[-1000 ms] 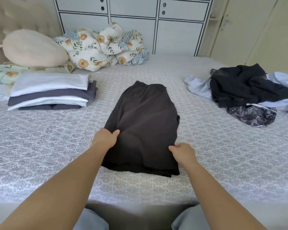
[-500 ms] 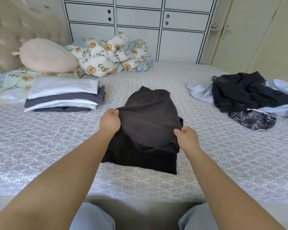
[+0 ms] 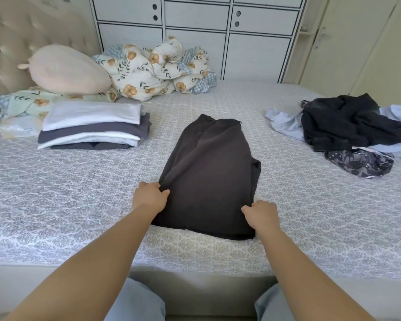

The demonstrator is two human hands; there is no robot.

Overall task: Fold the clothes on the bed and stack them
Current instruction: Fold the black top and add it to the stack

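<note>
The dark brown garment (image 3: 208,179) lies at the centre of the bed (image 3: 67,205), its near hem parallel to the mattress's front edge and set a little back from it. A wide strip of patterned cover lies bare to either side of it. The folded stack (image 3: 92,126) sits to the far left, well apart. The unfolded pile (image 3: 347,126) sits to the far right, also well apart, reaching towards the right border of the view.

The left hand (image 3: 149,198) pinches the garment's left edge, fingers curled onto the cloth. The right hand (image 3: 259,215) grips the right edge near the hem corner, fingers likewise curled on the fabric.

Compared with half a second earlier, the raised fold of cloth has been laid back down. The garment now lies flat over its full length, where before the near part was lifted and doubled towards the far end. Both hands have come nearer the front edge of the bed.

The garment's long axis runs from the front edge away towards the cabinets (image 3: 195,31). The narrower waistband end points away; the broader hem end faces the person. A second layer shows past the right side.
</note>
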